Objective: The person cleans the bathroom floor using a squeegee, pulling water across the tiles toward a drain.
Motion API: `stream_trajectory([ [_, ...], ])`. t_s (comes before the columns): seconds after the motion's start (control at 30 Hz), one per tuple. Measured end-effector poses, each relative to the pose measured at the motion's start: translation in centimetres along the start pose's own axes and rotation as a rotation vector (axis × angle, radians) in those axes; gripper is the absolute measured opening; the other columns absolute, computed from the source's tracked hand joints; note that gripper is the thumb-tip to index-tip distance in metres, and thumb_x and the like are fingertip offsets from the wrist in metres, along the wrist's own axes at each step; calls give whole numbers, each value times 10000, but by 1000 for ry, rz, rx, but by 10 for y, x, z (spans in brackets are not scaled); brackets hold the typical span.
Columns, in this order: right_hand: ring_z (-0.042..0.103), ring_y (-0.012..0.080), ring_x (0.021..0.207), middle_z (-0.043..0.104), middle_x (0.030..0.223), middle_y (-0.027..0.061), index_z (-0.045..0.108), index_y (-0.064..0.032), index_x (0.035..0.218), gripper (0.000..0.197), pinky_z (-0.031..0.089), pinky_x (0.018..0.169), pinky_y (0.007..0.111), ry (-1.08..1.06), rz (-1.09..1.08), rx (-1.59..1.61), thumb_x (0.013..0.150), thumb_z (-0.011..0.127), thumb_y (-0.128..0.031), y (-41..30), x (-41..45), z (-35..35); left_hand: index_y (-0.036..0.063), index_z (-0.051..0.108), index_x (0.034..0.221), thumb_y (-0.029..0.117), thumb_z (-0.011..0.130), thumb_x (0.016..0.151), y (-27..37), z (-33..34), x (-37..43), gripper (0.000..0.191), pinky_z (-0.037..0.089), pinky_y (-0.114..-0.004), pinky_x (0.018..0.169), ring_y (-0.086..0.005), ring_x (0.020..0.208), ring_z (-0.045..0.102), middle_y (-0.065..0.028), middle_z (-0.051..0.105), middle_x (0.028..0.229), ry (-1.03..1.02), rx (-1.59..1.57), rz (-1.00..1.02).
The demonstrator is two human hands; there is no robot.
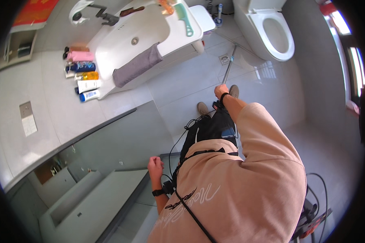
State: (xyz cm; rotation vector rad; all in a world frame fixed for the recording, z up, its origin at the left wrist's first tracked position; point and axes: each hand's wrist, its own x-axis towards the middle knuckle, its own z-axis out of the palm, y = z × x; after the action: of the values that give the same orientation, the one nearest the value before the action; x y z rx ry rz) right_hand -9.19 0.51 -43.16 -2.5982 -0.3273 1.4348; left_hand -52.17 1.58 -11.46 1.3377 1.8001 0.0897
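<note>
My right hand [221, 90] is closed around a metal pole [228, 71], which slants forward across the tiled floor. At its far end is a thin, wide head [245, 51], apparently a floor squeegee, lying between the toilet and the vanity. A square floor drain [224, 59] sits just left of the pole. My left hand [155, 167] hangs at my left side with its fingers curled, near a glass panel [133, 130]. Nothing shows in it, though its palm is hidden.
A white toilet [275, 36] with its lid raised stands ahead right. Ahead left, a grey towel [138, 65] drapes over the washbasin's [115, 45] front; a green comb [184, 19] lies on its rim. Several bottles [86, 76] line its left side. Black cables [185, 126] hang around me.
</note>
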Motion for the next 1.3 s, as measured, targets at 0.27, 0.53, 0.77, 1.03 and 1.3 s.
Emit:
stream_trajectory([
  [0.27, 635, 286, 909, 636, 1009, 163, 630, -46, 1022, 314, 503, 800, 381, 34, 53, -218, 836, 439, -211, 91, -90, -130, 16, 505, 876, 189, 477, 897, 49, -8, 78, 176, 404, -247, 452, -95, 473, 483, -53, 567, 643, -133, 28, 203],
  [0.53, 628, 361, 814, 634, 852, 229, 606, 52, 827, 276, 504, 691, 405, 116, 32, 211, 810, 487, -196, 83, -113, -161, 9, 504, 885, 185, 478, 895, 70, -15, 95, 178, 408, -246, 463, -100, 478, 489, -53, 567, 637, -128, -23, 303],
  [0.77, 639, 302, 831, 651, 839, 187, 642, 7, 819, 249, 509, 721, 327, 133, -103, 44, 789, 539, -218, 16, 4, -117, 7, 508, 879, 194, 487, 889, 22, -28, 78, 189, 413, -251, 456, -105, 486, 498, -61, 576, 643, -74, 41, 190],
  [1.03, 561, 295, 1065, 593, 1113, 174, 621, -34, 1038, 321, 463, 880, 370, 104, -32, -292, 815, 474, -212, -30, -7, -93, 8, 509, 874, 189, 495, 885, -24, -31, 39, 182, 410, -257, 452, -107, 479, 489, -64, 556, 623, 5, -24, 61],
  [1.3, 577, 324, 1027, 588, 1113, 172, 605, -66, 1047, 304, 487, 837, 410, 105, -8, -593, 855, 424, -214, 101, -99, -129, 14, 509, 883, 222, 490, 894, 1, -38, 69, 210, 407, -260, 471, -105, 488, 485, -54, 557, 635, 17, -63, 117],
])
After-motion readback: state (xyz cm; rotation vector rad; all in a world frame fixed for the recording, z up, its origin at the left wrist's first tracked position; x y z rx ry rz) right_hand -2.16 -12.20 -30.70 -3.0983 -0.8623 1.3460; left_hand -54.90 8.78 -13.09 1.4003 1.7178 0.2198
